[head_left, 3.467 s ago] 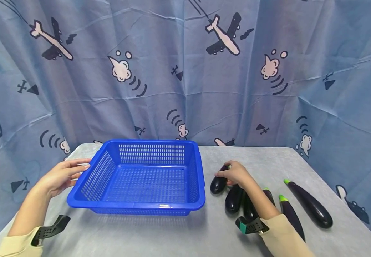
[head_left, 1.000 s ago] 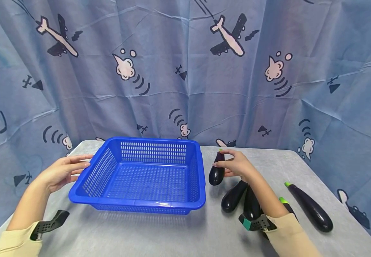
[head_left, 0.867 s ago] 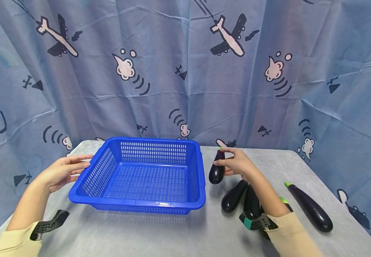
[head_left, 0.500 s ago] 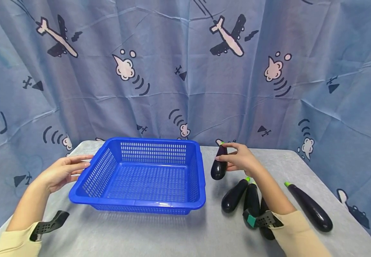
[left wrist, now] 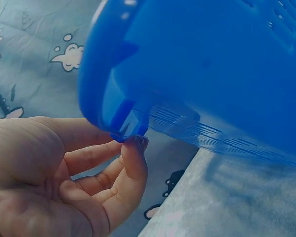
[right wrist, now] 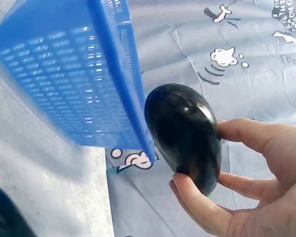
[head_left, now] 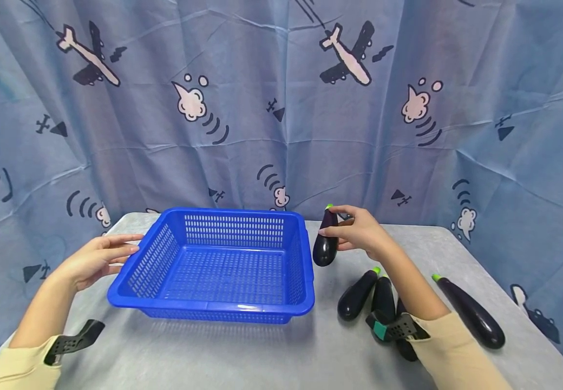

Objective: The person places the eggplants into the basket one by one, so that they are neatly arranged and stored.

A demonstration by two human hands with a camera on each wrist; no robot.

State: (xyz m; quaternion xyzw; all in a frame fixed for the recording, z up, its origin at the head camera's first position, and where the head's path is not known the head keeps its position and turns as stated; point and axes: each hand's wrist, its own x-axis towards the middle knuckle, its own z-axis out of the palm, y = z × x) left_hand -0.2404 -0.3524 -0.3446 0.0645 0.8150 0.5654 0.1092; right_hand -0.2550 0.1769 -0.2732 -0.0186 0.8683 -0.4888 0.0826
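Note:
A blue plastic basket (head_left: 213, 311) with slotted walls stands on the table, nothing inside it. At its left rim my left hand (head_left: 93, 262) pinches the edge between thumb and fingers; in the left wrist view, the fingertips (left wrist: 135, 148) meet the rim's underside. My right hand (head_left: 361, 233) holds a dark, glossy eggplant (head_left: 326, 246) by its upper part, green stem end up, above the table just right of the basket. The right wrist view has this eggplant (right wrist: 180, 128) close beside the basket's rim, thumb and fingers on either side.
Several more eggplants lie right of the basket: one nearest it (head_left: 358, 295), others partly under my right forearm, and a longer eggplant (head_left: 471, 311) at far right. A blue printed curtain (head_left: 281, 108) hangs behind the grey table (head_left: 213, 357).
My right hand has lifted the eggplant off the table, turning it upright, and carried it up toward the basket's right rim. The left hand stays on the basket, which has hardly moved.

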